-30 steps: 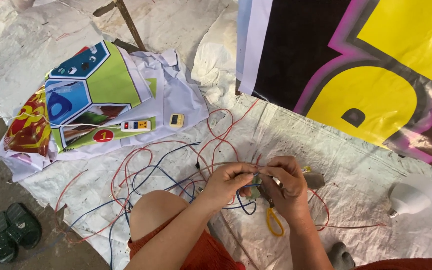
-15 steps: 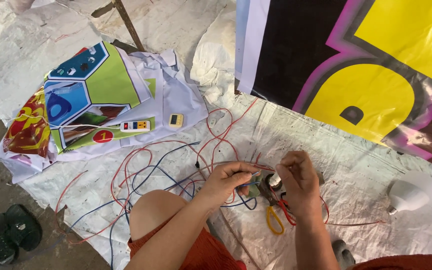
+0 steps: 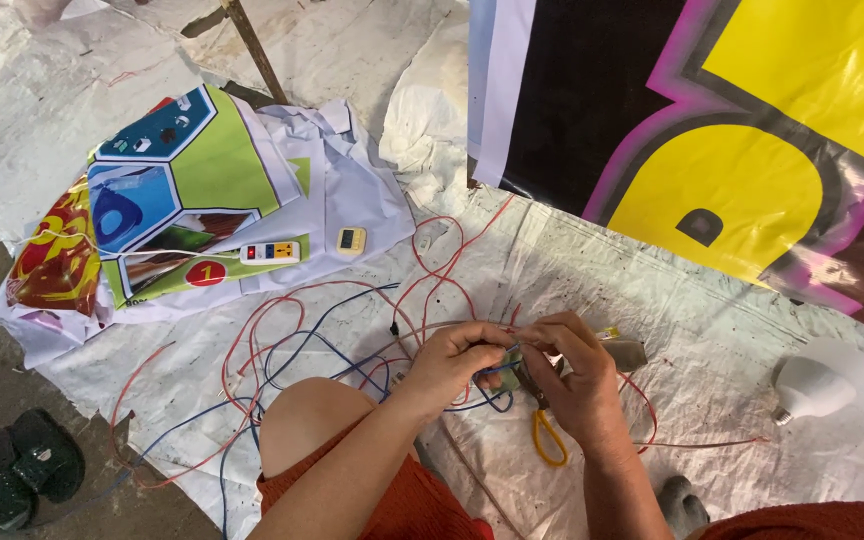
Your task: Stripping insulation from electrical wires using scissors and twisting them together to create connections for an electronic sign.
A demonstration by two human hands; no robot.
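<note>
Close together, left hand (image 3: pixel 457 355) and right hand (image 3: pixel 572 375), fingers pinched on blue wire (image 3: pixel 497 368), yellow-handled tool (image 3: pixel 549 440) beneath, white bulb (image 3: pixel 814 385) nearby.

Soft, even daylight, faint shadows, sharp focus, slight edge distortion.

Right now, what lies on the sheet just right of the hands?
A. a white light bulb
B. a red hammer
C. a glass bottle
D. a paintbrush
A: a white light bulb lies on the pale ground sheet, to the right of the right hand.
</note>
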